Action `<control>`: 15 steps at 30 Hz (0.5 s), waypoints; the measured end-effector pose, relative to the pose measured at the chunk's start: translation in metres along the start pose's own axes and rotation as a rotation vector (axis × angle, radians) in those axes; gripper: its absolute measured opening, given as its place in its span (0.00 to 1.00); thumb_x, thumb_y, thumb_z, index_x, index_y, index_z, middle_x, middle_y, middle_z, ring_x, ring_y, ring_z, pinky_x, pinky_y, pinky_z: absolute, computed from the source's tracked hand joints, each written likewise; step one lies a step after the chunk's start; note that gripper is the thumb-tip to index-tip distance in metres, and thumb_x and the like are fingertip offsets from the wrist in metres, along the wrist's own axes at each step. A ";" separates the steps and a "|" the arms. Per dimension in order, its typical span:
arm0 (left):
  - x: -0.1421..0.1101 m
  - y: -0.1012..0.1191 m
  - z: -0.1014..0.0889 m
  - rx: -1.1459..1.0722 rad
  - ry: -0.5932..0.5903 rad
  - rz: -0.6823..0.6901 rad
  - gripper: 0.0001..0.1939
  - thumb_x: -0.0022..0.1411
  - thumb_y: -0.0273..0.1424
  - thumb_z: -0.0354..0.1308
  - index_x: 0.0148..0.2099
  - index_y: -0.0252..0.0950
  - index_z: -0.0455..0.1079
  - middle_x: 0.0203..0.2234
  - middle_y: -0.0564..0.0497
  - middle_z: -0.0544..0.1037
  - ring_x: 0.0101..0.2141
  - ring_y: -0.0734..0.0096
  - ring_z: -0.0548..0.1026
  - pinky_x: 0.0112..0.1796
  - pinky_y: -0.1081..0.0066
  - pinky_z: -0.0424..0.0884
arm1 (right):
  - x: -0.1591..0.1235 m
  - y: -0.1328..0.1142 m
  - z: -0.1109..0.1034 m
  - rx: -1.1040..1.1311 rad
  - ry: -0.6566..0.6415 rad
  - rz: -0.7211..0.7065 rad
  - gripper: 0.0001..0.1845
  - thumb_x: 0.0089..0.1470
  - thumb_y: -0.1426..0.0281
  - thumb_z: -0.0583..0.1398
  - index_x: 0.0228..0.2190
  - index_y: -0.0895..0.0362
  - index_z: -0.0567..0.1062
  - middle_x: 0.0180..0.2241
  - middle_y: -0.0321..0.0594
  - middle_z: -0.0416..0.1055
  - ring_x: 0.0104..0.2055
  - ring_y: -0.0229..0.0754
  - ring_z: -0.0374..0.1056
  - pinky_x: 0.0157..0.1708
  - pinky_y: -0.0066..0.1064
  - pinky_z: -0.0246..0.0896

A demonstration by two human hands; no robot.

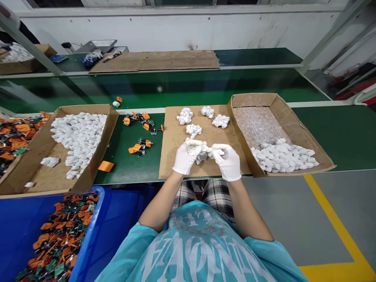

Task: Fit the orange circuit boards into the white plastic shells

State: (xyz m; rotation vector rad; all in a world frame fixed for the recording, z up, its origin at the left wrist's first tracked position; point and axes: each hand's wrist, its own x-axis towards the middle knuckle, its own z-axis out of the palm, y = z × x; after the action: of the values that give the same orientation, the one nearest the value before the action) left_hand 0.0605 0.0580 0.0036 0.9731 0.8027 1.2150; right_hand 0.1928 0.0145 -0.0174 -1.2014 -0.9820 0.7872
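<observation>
My left hand [188, 156], in a white glove, has its fingers closed on a small white piece above the cardboard sheet. Close beside it, my right hand [226, 160], gloved too, pinches another small white piece. White fingertips against white parts make the exact outlines hard to make out. Under and between my hands lies a pile of white pieces [201, 158], partly covered by them. Further back on the cardboard sheet [173, 137] sit several small heaps of white pieces, among them a left heap [185, 116] and a right heap [221, 121].
At right, a cardboard tray [326, 162] holds white pieces [284, 156]. To the left, another cardboard box [113, 125] holds more white pieces [84, 133]. Orange-and-green circuit parts [140, 147] lie on the green table [123, 172]. A blue bin [100, 203] holds many more below.
</observation>
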 end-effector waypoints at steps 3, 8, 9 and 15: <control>0.006 -0.006 0.002 0.046 -0.019 0.003 0.15 0.45 0.37 0.70 0.32 0.34 0.71 0.30 0.48 0.81 0.29 0.70 0.79 0.30 0.73 0.74 | 0.005 0.004 -0.007 -0.069 0.093 -0.014 0.11 0.43 0.69 0.64 0.34 0.55 0.74 0.24 0.32 0.71 0.26 0.35 0.71 0.29 0.27 0.66; 0.032 -0.006 0.006 0.281 -0.017 0.106 0.06 0.53 0.27 0.62 0.36 0.35 0.73 0.31 0.50 0.81 0.31 0.72 0.78 0.35 0.73 0.74 | 0.022 0.009 -0.027 0.038 0.247 0.093 0.17 0.45 0.61 0.64 0.36 0.56 0.73 0.25 0.32 0.72 0.22 0.34 0.70 0.24 0.27 0.66; 0.038 -0.006 0.008 0.370 -0.060 0.119 0.07 0.54 0.25 0.60 0.38 0.35 0.73 0.32 0.49 0.81 0.34 0.70 0.79 0.38 0.71 0.74 | 0.025 0.010 -0.031 0.082 0.200 0.138 0.18 0.46 0.58 0.63 0.37 0.56 0.73 0.25 0.33 0.72 0.22 0.35 0.69 0.22 0.27 0.65; 0.065 -0.004 0.029 1.042 -0.346 0.124 0.18 0.56 0.21 0.53 0.48 0.35 0.74 0.43 0.46 0.80 0.44 0.63 0.77 0.49 0.66 0.70 | 0.033 0.014 -0.040 0.356 -0.054 0.304 0.21 0.55 0.54 0.57 0.44 0.53 0.73 0.28 0.34 0.70 0.24 0.33 0.66 0.23 0.26 0.63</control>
State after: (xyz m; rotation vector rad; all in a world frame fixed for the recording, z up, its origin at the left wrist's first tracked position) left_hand 0.1001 0.1166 0.0114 2.0325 1.1157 0.6360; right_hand 0.2425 0.0321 -0.0280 -1.0319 -0.6711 1.1864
